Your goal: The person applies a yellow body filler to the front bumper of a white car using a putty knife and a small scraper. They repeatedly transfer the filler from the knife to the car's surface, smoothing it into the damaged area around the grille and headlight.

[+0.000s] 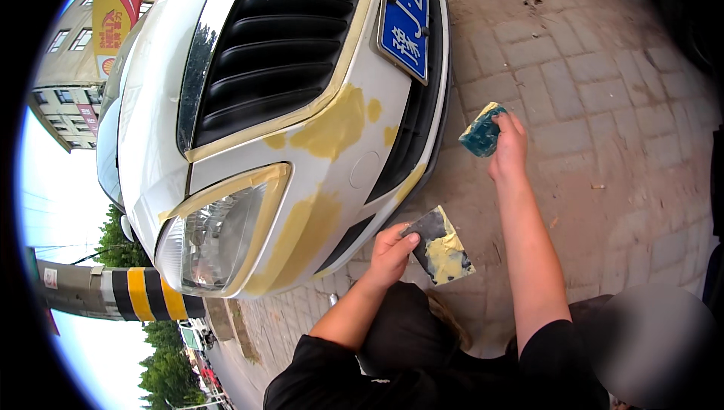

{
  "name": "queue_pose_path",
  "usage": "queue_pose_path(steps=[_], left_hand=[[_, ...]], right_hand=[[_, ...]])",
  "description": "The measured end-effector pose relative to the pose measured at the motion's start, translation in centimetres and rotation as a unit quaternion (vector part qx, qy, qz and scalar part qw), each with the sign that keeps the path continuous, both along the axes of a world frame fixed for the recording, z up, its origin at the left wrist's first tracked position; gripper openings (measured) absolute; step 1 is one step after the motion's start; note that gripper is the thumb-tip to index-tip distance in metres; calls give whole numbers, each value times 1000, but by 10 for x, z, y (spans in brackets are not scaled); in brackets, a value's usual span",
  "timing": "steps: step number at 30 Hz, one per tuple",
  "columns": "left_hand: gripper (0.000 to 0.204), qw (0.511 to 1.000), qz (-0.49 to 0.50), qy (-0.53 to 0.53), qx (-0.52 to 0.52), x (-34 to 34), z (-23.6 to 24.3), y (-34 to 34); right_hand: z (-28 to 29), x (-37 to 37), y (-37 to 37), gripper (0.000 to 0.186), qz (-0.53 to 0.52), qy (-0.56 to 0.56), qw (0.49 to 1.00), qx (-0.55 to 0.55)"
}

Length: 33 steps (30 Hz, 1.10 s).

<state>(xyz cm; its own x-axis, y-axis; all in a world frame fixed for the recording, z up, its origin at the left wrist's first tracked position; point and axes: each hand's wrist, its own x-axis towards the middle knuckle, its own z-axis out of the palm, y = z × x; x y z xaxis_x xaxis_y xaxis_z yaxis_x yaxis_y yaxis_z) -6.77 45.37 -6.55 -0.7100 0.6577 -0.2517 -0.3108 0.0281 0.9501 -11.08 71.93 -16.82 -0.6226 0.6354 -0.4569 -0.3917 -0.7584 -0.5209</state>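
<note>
My left hand [392, 254] grips a dark, flat, square putty board [424, 231] by its edge, thumb on top. Thick yellow putty [446, 256] covers much of its face. Further right, my right hand [510, 148] holds a teal putty spreader [482, 134] with yellow smears along its edges. Both hands are apart from the white car bumper [354, 133] in front of me. Yellow putty patches [332, 125] lie on the bumper between grille and headlight, and a broad yellow band [305, 233] runs beside the headlight [219, 240].
Masking tape [273, 180] borders the headlight and the black grille [275, 41]. A blue licence plate [404, 22] juts from the bumper. Brick paving [581, 131] spreads to the right. A black-and-yellow striped pole [147, 294] stands at the left, beyond the car.
</note>
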Motion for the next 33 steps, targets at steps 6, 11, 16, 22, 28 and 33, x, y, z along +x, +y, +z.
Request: queue_pose_path(steps=[6, 11, 16, 22, 28, 33], left_hand=[[24, 1000, -15, 2, -17, -3, -5, 12], [20, 996, -74, 20, -35, -4, -1, 11], [22, 992, -102, 40, -57, -2, 5, 23], [18, 988, -142, -3, -54, -2, 15, 22], [18, 978, -196, 60, -41, -3, 26, 18], [19, 969, -224, 99, -8, 2, 30, 15]], right_hand=[[2, 2, 3, 23, -2, -4, 1000, 19], [12, 1, -4, 21, 46, 2, 998, 51], [14, -4, -10, 22, 76, 13, 994, 76], [8, -5, -16, 23, 96, -21, 990, 104], [10, 0, -23, 23, 105, -28, 986, 126], [14, -1, -25, 22, 89, -12, 989, 121]])
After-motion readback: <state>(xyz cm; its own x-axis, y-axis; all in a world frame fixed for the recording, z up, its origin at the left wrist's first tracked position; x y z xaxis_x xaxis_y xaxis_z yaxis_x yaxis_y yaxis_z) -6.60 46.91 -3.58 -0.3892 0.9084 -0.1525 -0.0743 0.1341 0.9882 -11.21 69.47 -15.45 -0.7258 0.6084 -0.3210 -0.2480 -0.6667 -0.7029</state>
